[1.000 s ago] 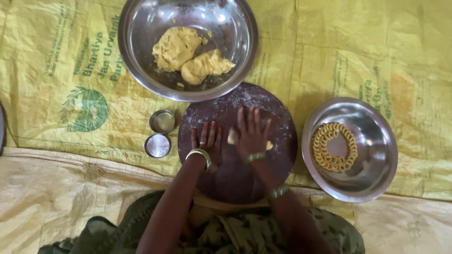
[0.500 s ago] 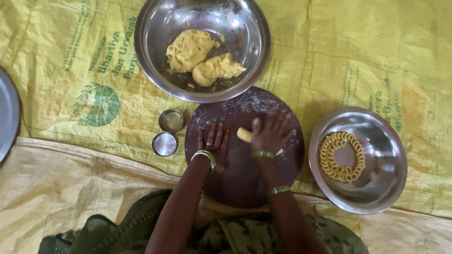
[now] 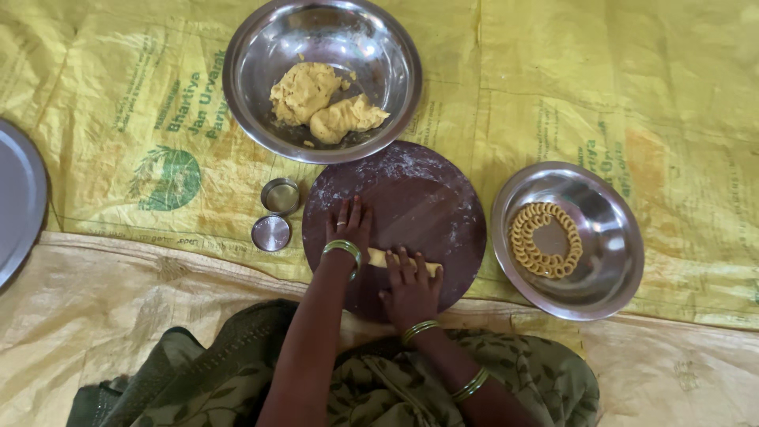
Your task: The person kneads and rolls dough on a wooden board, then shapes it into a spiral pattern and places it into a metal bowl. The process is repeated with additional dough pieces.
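A round dark wooden board (image 3: pixel 419 198), dusted with flour, lies in front of me. My left hand (image 3: pixel 348 225) rests flat on its left part, fingers together, with a bangle at the wrist. My right hand (image 3: pixel 409 285) presses palm-down on a thin roll of yellow dough (image 3: pixel 378 258) near the board's front edge; the roll's ends show on either side of the hand. A large steel bowl (image 3: pixel 253 47) beyond the board holds two lumps of yellow dough (image 3: pixel 324 103).
A smaller steel bowl (image 3: pixel 617 269) at the right holds a coiled ring of twisted dough (image 3: pixel 544 239). A small steel tin (image 3: pixel 280 195) and its lid (image 3: pixel 271 232) sit left of the board. A steel plate's edge (image 3: pixel 20 198) shows at far left. Yellow sacking (image 3: pixel 118 119) covers the floor.
Both hands have drawn back toward me across the board. The dough piece under the right hand has lengthened into a thin roll near the front edge.
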